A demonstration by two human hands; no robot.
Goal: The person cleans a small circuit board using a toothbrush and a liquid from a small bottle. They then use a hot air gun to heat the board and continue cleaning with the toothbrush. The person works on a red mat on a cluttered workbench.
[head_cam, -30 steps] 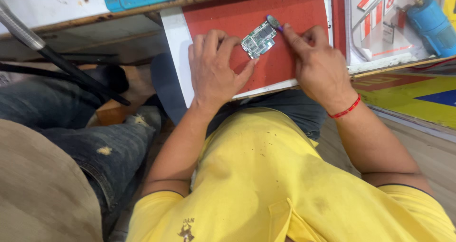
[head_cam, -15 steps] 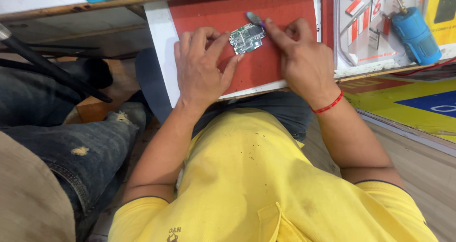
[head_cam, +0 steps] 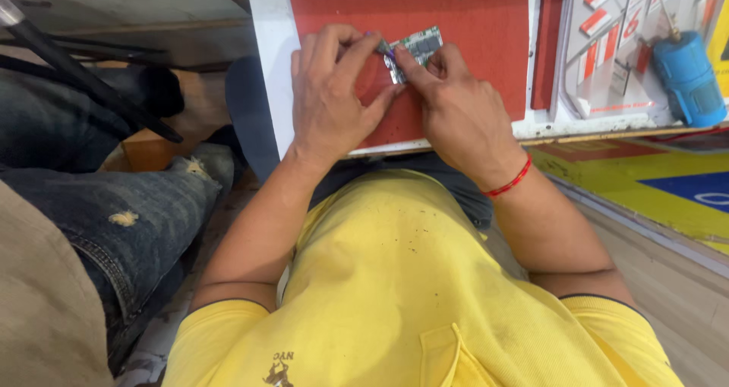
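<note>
Lying between both hands [head_cam: 395,102]: circuit board [head_cam: 416,49]

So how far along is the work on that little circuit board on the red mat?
Done: the small circuit board lies bare on the red mat, out of any housing. In hand: left hand and right hand both pinch it, a thin tool tip at its edge. Left: unclear; the blue tool sits unused alongside.

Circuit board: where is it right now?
Head view, top centre: the small circuit board lies on the red mat, pinched between the left hand and right hand, well left of the blue cylinder.
</note>
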